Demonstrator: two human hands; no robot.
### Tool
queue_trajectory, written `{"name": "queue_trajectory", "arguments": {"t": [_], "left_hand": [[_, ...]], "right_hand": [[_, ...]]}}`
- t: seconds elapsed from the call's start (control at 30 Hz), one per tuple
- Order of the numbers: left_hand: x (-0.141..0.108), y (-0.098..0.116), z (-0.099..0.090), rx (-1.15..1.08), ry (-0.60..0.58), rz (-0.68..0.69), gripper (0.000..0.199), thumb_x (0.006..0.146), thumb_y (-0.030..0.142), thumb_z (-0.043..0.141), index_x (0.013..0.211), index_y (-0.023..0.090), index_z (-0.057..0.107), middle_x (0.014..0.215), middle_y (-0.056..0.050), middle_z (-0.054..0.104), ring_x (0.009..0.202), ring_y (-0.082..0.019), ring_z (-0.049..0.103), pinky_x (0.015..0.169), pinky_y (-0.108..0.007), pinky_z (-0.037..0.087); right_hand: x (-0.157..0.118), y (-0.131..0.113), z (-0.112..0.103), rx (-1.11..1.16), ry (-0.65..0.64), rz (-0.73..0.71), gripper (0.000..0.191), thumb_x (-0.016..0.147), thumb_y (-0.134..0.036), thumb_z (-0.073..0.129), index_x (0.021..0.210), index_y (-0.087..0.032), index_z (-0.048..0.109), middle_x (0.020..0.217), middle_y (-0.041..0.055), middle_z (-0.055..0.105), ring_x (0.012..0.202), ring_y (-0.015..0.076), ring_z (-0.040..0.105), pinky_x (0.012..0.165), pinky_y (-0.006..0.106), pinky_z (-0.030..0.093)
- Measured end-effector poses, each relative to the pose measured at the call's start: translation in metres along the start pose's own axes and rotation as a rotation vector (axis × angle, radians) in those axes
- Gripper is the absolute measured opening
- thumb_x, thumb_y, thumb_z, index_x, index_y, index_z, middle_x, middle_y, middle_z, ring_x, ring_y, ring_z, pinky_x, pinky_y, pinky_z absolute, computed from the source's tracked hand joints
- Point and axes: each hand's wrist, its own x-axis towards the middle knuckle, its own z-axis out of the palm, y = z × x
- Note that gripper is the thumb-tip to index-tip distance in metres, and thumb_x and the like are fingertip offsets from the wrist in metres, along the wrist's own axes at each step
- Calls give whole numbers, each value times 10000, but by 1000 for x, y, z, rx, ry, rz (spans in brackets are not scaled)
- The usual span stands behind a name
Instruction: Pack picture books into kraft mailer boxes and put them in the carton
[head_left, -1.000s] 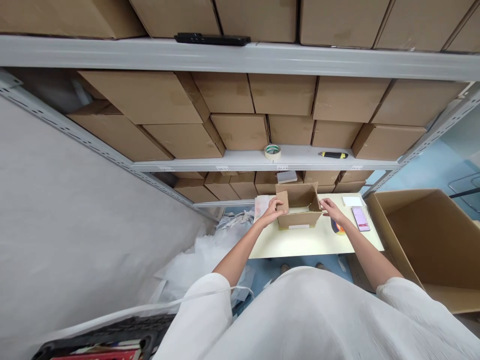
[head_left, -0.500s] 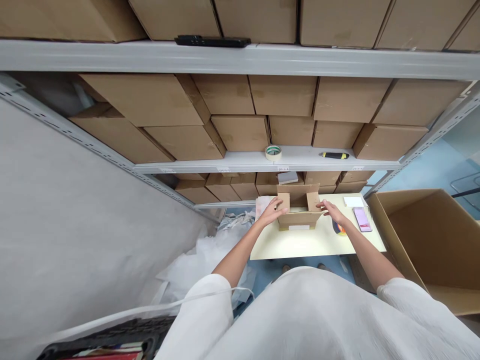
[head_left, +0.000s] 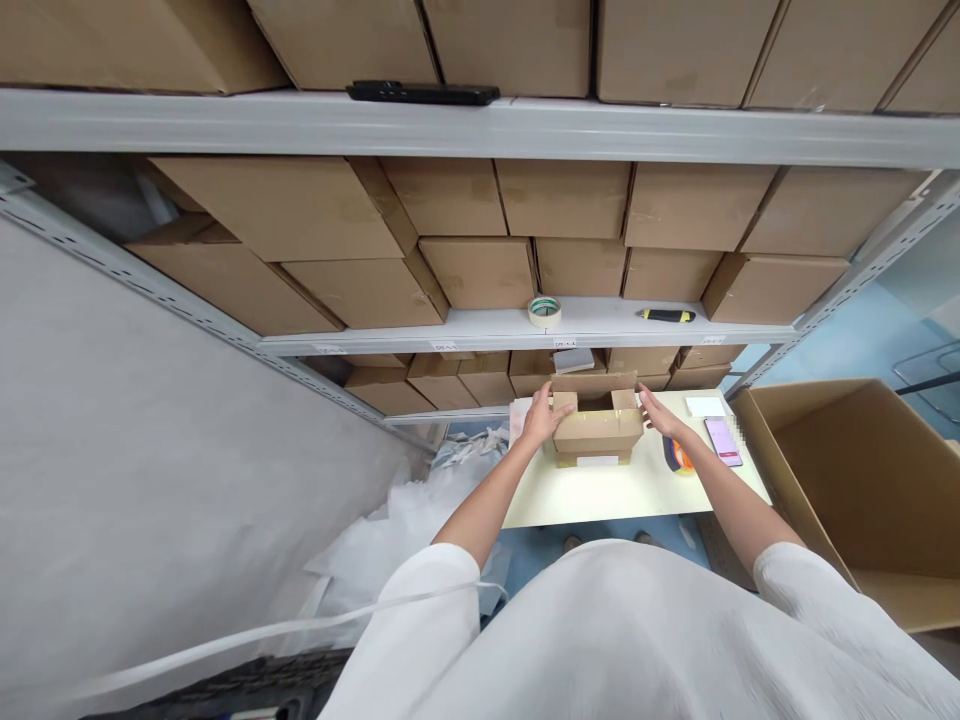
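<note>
Shelf labels [head_left: 565, 343] illegible | carton [head_left: 598, 432], white label [head_left: 598, 461] | left hand [head_left: 540, 418] gripping carton, right hand [head_left: 660, 414] unclenched alongside

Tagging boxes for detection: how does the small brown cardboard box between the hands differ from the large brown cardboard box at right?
Brown cardboard flaps partly cover the small box; the large box gapes wide. The small box bears a white rectangular label; none shows on the large box. Both are brown cardboard.
</note>
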Motion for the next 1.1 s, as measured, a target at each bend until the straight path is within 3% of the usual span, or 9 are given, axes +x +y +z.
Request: {"name": "queue_trajectory", "arguments": {"t": [0.2,0.3,0.4,0.5,0.6,0.7,0.83,0.97,1.1], "left_hand": [[-5,-11,1,-50,36,120,503,881,452,836,1292,252,627,1359,-97,628,1021,-226,715,886,-352,580],[-7,-16,2,-54,12,157,360,903,407,788,1194,246,648,1309,-90,654,1103,-240,707,927,-357,585],[-10,-17,4,-50,-9,137,486,918,366,748,1368,235,619,1424,-127,656,1232,-272,685,1055,-406,562],[-12,-17,6,-24,-70,130,629,949,359,697,1546,230,548,1570,-139,611,1403,-307,613,1198,-452,481],[-16,-20,8,14,-143,154,616,971,369,658,1564,220,577,1615,-122,592,1484,-313,559,1264,-444,423],[-24,-29,11,32,-209,120,628,965,407,671,1557,212,598,1597,-128,611,1440,-317,603,1241,-457,456],[-37,-43,24,19,-235,102,638,956,392,667,1557,190,591,1607,-147,593,1490,-316,557,1275,-493,418],[-42,-48,39,-1,-218,75,671,950,390,679,1585,215,549,1636,-150,553,1509,-317,530,1265,-496,426],[-44,-45,43,70,-193,74,645,982,375,647,1594,216,522,1645,-166,523,1529,-333,496,1269,-514,410]], "right_hand": [[-4,7,-1,49,-18,-4,837,1041,-794,282,1766,-392,162,1398,108,670,1014,223,724,881,359,628],[-3,12,3,25,-11,-13,794,1047,-780,302,1734,-381,290,1472,122,635,1066,234,723,888,364,636],[-3,16,11,-36,9,-51,739,1035,-753,405,1653,-351,450,1591,119,561,1226,273,675,918,382,635],[-7,16,18,-119,42,-101,705,1014,-679,528,1631,-344,470,1598,96,574,1296,288,644,1047,435,586],[-14,18,20,-170,61,-110,701,996,-612,592,1630,-335,476,1600,99,583,1164,279,704,1084,469,551],[-21,25,21,-194,63,-109,688,959,-552,667,1596,-329,531,1585,99,602,1016,256,732,1055,471,553],[-25,40,28,-206,6,-73,740,909,-439,734,1606,-303,528,1456,105,694,963,249,726,1017,461,564],[-22,54,37,-191,17,-78,775,929,-372,660,1669,-295,442,1580,105,613,1221,277,682,1137,477,520],[-17,66,41,-157,12,-122,775,947,-366,605,1692,-286,408,1701,92,488,1506,300,522,1270,513,411]]}}
